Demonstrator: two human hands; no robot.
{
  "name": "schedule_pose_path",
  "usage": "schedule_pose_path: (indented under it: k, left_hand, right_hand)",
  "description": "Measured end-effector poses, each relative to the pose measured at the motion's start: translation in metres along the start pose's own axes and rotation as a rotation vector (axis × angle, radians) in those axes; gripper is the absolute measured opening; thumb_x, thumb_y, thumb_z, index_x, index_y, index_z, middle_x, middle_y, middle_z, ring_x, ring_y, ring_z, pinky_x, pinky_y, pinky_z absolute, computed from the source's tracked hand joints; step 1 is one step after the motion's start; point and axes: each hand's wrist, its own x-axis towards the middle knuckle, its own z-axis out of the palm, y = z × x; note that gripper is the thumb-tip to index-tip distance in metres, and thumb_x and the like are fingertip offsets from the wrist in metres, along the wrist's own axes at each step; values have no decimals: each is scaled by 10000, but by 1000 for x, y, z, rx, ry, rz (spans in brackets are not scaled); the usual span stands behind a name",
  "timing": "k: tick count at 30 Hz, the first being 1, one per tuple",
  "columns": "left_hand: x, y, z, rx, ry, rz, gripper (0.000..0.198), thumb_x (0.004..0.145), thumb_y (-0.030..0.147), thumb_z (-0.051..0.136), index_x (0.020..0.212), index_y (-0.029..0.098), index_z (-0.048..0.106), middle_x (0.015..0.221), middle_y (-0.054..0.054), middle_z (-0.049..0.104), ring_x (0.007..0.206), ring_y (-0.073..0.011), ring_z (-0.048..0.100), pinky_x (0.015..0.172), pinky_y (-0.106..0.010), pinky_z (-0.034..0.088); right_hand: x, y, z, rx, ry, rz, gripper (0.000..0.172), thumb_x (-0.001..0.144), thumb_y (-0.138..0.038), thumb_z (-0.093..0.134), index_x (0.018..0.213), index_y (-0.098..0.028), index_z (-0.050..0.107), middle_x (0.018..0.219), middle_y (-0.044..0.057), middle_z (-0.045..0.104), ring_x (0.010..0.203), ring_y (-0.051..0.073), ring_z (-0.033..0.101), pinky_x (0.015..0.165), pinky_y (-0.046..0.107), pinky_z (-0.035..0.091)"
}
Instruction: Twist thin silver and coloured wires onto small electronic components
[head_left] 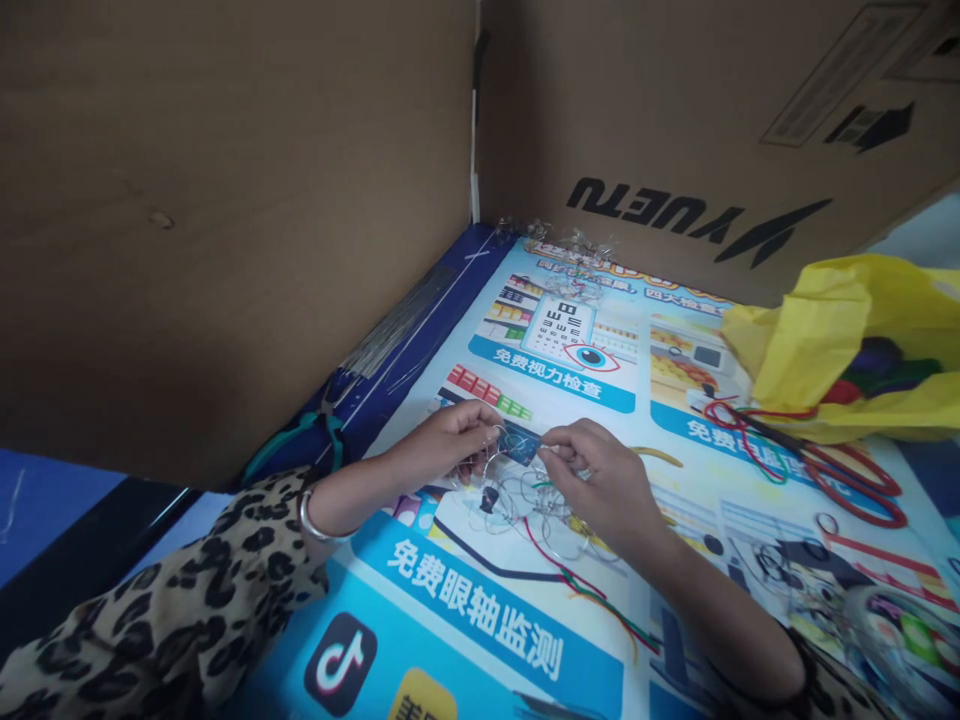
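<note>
1. The looped wire piece (525,500), a loose tangle of thin silvery wire, is held between the two hands, low over the middle of a printed poster (442,620).
2. By the left hand (461,440), the wire is pinched at its upper left side; thumb and forefinger are brought together, while the other fingers are curled and partly hidden.
3. By the right hand (600,475), the wire appears to be gripped at its upper right; thumb and forefinger tips are nearly closed, with the remaining fingers folded behind them. The exact strand cannot be told.
4. A silvery bracelet (306,518) is worn on the left wrist, beside a leopard-print sleeve (225,590).
5. Below the wire, red and green cords (577,583) are laid slantwise on the poster; whether they are tied to it cannot be told.
6. To the left, teal-handled pliers (289,440) are placed near a bundle of straight wires (394,325), beside the left cardboard panel (225,200).
7. To the right, red-handled scissors (892,485) are set near a yellow bag (810,320), in which dark and red items are seen.
8. More wire shapes (581,270) are gathered at the poster's far edge, near the right cardboard panel (637,110).
</note>
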Motion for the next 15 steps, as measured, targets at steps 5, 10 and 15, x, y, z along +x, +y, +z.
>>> schedule_pose_path:
  k: [5, 10, 15]
  left_hand:
    - [0, 3, 3, 15, 30, 15, 206, 815, 305, 564, 964, 185, 487, 669, 47, 520, 499, -56, 485, 435, -159, 384]
    - [1, 3, 2, 21, 88, 49, 197, 816, 296, 560, 966, 182, 502, 765, 17, 559, 596, -82, 543, 491, -187, 438]
    - [1, -1, 0, 137, 186, 173, 191, 841, 317, 533, 967, 174, 538, 857, -10, 583, 715, -109, 582, 605, -226, 469]
  right_hand:
    - [0, 0, 1, 16, -9, -53, 89, 801, -161, 541, 800, -197, 622, 733, 7, 575, 669, 135, 569, 641, 260, 447]
    - [1, -2, 0, 96, -13, 20, 112, 747, -111, 541, 748, -195, 616, 719, -2, 577, 617, 116, 540, 582, 236, 432]
    - [1, -2, -2, 152, 0, 83, 108, 741, -114, 552, 728, -198, 618, 686, -16, 563, 587, 104, 522, 558, 223, 423]
